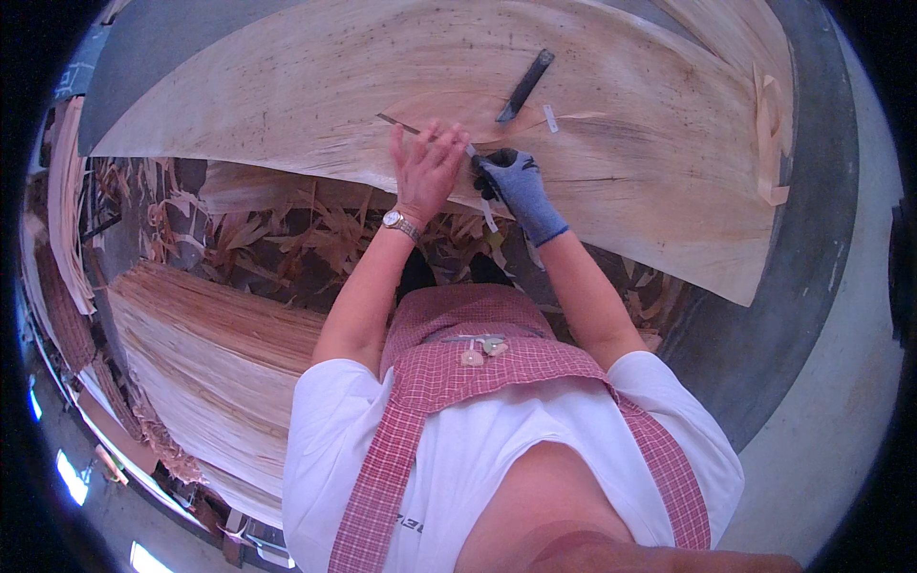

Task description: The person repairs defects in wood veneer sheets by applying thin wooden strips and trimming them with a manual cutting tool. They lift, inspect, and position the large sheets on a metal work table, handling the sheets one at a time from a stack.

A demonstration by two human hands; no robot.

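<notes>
My bare left hand [430, 161], with a wristwatch [393, 219] on its wrist, lies palm down over a thin dark strip [396, 122], apparently metal. Its fingers are spread, and they cover the middle of the strip. Just to the right, my right hand [510, 172] wears a grey-blue glove with dark fingertips. It is closed around a slim tool [471, 150] whose pale end points towards my left hand; whether tool and strip are one piece is hidden. Under both hands is a broad sheet of wood veneer [286, 107], with a leaf-shaped paler patch [437, 107] beyond them.
A dark bar with a bevelled end [526, 86] and a small white strip [550, 118] lie on the veneer. Curled offcuts [770, 143] sit at the right edge. Veneer scraps [286, 240] litter the area below, and a thick veneer stack [208, 351] stands at left.
</notes>
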